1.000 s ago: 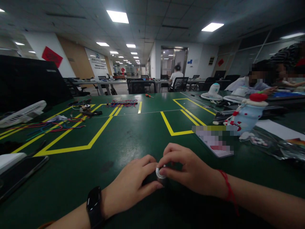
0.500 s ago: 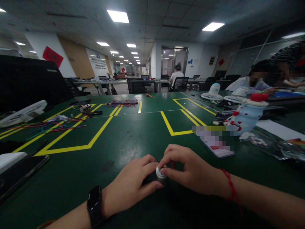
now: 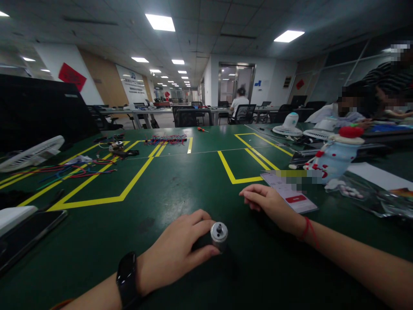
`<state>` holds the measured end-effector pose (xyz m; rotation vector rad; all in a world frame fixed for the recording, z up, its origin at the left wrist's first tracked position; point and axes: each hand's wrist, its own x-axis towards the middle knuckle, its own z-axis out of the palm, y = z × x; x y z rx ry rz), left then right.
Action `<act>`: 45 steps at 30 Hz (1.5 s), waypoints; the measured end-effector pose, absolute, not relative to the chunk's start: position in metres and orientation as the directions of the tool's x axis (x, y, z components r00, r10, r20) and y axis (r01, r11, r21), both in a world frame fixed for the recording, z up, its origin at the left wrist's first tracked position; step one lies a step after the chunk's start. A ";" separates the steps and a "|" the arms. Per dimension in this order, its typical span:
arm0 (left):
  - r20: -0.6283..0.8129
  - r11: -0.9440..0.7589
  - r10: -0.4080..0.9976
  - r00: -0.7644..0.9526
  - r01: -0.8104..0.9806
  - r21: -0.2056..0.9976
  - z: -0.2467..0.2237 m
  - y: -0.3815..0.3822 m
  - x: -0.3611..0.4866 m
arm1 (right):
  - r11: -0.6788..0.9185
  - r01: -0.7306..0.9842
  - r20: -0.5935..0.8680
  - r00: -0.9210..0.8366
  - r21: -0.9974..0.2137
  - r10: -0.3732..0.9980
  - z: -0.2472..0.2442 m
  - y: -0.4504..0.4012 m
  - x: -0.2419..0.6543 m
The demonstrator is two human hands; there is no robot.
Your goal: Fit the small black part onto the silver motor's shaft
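A small silver cylindrical motor (image 3: 219,236) stands upright on the green table, with a dark stub and a small hole showing on its round top. My left hand (image 3: 180,245) grips it from the left, thumb in front and fingers behind. Off to the right and farther forward, my right hand (image 3: 267,202) hovers apart from the motor, over the near edge of a clear-sleeved card (image 3: 300,199). Its thumb and fingers are pressed together; whatever may be between them is hidden.
Red and blue wires (image 3: 80,168) lie at the left near a dark phone (image 3: 35,234). An orange screwdriver (image 3: 202,129) is at the far edge. A light-blue cup (image 3: 338,155) and small white fans (image 3: 288,125) stand at the right. Co-workers sit beyond.
My right hand has left the motor's top and moved right and forward, uncovering the dark stub. My left hand keeps its hold on the motor.
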<state>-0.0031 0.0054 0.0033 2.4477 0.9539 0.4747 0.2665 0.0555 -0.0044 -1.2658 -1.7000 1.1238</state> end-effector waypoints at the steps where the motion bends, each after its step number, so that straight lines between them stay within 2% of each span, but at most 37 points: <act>1: 0.146 -0.647 0.702 0.697 0.539 0.539 0.003 0.005 -0.003 | 0.133 0.334 0.048 -0.250 -0.933 0.967 -0.005 0.056 0.266; 7: 0.143 -0.649 0.700 0.699 0.541 0.535 0.003 0.005 -0.003 | 0.256 0.458 0.079 -0.370 -0.851 0.926 0.000 0.048 0.258; 11: 0.150 -0.650 0.704 0.695 0.544 0.530 0.001 0.006 -0.002 | 0.480 0.548 0.192 -0.500 -0.686 0.845 -0.003 0.044 0.254; 13: 0.154 -0.655 0.700 0.698 0.540 0.529 0.001 0.006 -0.002 | 0.573 0.511 0.276 -0.543 -0.641 0.793 0.000 0.038 0.249; 16: 0.160 -0.660 0.695 0.701 0.534 0.528 0.000 0.007 -0.002 | 0.649 0.387 0.428 -0.517 -0.655 0.741 0.011 0.024 0.235; 18: 0.166 -0.667 0.689 0.705 0.528 0.526 0.000 0.006 -0.002 | 0.671 0.370 0.442 -0.536 -0.643 0.719 0.019 0.015 0.225; 21: 0.166 -0.673 0.685 0.709 0.529 0.518 0.000 0.006 -0.002 | 0.659 0.392 0.426 -0.531 -0.642 0.732 0.025 0.008 0.215; 25: 0.156 -0.666 0.691 0.705 0.538 0.517 0.001 0.006 -0.002 | 0.532 0.341 0.362 -0.450 -0.775 0.816 0.023 0.013 0.221; 28: 0.156 -0.662 0.691 0.706 0.533 0.527 0.002 0.007 -0.001 | 0.451 0.354 0.245 -0.494 -0.820 0.834 0.019 0.021 0.237; 32: 0.137 -0.649 0.699 0.702 0.542 0.535 0.003 0.006 -0.001 | 0.506 0.483 0.083 -0.660 -0.715 0.747 0.016 0.030 0.256; 35: 0.132 -0.645 0.701 0.701 0.544 0.536 0.003 0.006 -0.002 | 0.561 0.515 0.022 -0.723 -0.649 0.690 0.017 0.034 0.262; 37: 0.127 -0.642 0.703 0.700 0.547 0.537 0.002 0.006 -0.003 | 0.567 0.497 0.016 -0.743 -0.657 0.669 0.017 0.036 0.263; 40: 0.124 -0.638 0.704 0.699 0.547 0.542 0.000 0.007 -0.003 | 0.519 0.439 0.064 -0.716 -0.734 0.695 0.013 0.040 0.265; 45: 0.130 -0.641 0.699 0.703 0.536 0.549 0.000 0.007 -0.004 | 0.365 0.405 0.150 -0.472 -0.838 0.869 0.003 0.046 0.266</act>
